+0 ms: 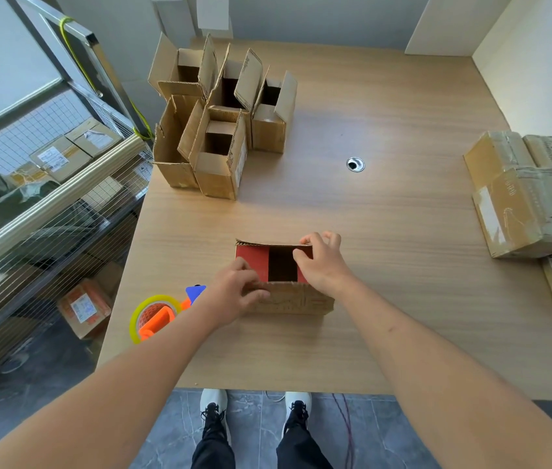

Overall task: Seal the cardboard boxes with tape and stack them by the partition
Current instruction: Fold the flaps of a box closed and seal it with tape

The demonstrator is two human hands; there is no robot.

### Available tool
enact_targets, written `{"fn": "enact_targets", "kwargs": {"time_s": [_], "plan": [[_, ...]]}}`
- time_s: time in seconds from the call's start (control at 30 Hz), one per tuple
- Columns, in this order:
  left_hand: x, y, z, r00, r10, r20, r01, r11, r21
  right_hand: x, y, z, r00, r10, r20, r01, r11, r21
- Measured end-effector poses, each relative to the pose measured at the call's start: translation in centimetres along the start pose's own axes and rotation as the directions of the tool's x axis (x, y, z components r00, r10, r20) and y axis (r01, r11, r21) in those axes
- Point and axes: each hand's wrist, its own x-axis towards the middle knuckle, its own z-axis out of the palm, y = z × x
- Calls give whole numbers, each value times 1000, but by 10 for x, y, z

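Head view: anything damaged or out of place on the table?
Nothing spilled. The open boxes at the far left have ragged, bent flaps, one torn along its edge. The sealed boxes at the right lie askew, their tape wrinkled. The tape dispenser sits at the table's left edge.

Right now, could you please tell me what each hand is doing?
Left hand: fingers curled over the near flap of the box, gripping it.
Right hand: fingers pinching the box's far flap.
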Motion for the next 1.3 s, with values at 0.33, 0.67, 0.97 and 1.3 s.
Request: {"fn": "enact_targets", "kwargs": {"time_s": [0.33,0.67,0.97,1.3], "plan": [[5,10,24,914,-253,-316,322,928,188,-19,24,9,998,-60,-4,56,956,-287],[-34,-42,6,870,-339,-359,441,860,257,-22,37,56,981,-147,-129,120,972,-202],[-99,-97,0,869,-430,-245,494,725,479,-24,36,58,981,-132,-144,104,977,-186],[-110,-109,-9,890,-364,-275,425,880,210,-32,35,68,983,-148,-111,116,959,-257]]}}
